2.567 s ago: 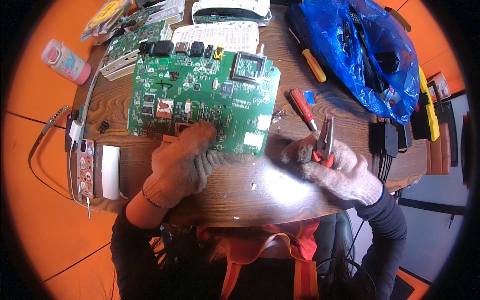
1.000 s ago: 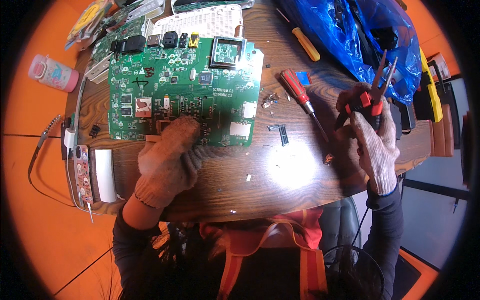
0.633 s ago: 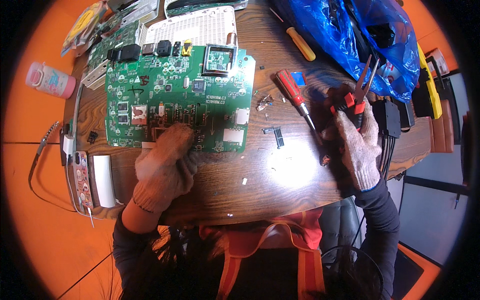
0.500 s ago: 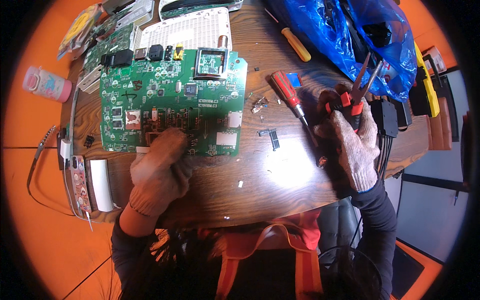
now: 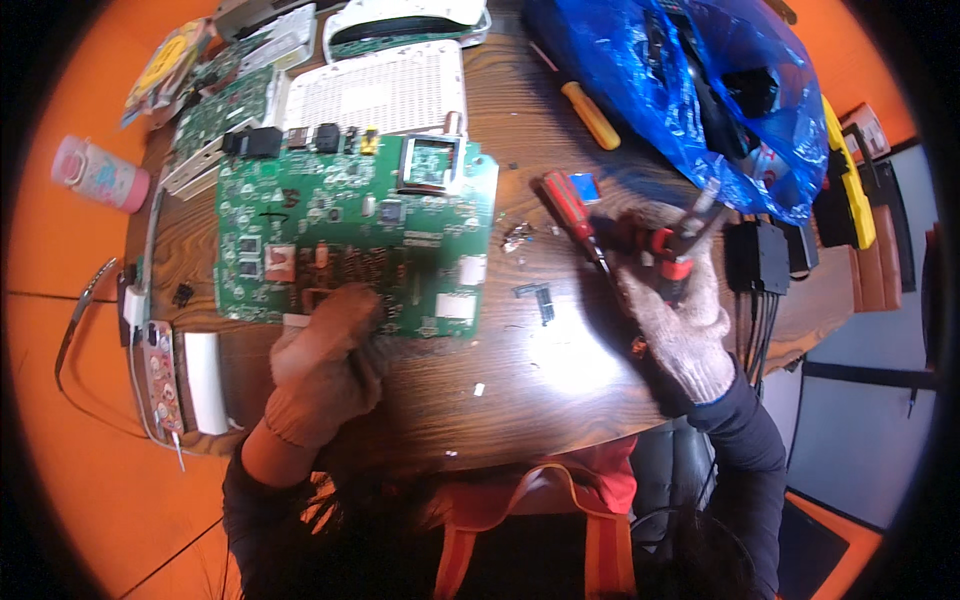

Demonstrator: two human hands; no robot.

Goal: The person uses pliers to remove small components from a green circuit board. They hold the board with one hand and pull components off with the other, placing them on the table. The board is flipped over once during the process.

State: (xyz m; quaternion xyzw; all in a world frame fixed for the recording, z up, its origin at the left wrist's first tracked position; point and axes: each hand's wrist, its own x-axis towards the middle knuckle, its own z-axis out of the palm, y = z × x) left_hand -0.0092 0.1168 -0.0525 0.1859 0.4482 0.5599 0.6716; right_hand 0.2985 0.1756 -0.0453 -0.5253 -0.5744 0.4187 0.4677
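A large green circuit board (image 5: 395, 270) is held at its near edge by my gloved left hand (image 5: 325, 375), fingers bent over the lower middle part. Along the board's far edge sit several connectors and a square metal frame (image 5: 432, 163). My gloved right hand (image 5: 690, 335) grips pliers (image 5: 676, 255) with red and black handles, to the right of the board. Their jaws point away from me and look blurred, close together. Just left of that hand lies a red-handled screwdriver (image 5: 568, 205). A small black plastic piece (image 5: 540, 300) rests between the board and the pliers.
A blue plastic bag (image 5: 600, 70) fills the far right, with a yellow-handled screwdriver (image 5: 592, 115) beside it. White perforated casing (image 5: 375, 90) and more boards (image 5: 225, 110) lie behind. A black box with cables (image 5: 757, 258) stands right; a pink bottle (image 5: 100, 175) stands far left.
The pliers' jaws, spread apart before, now appear nearly together and have dropped lower. The whole view has shifted slightly; my left hand stays on the board's near edge.
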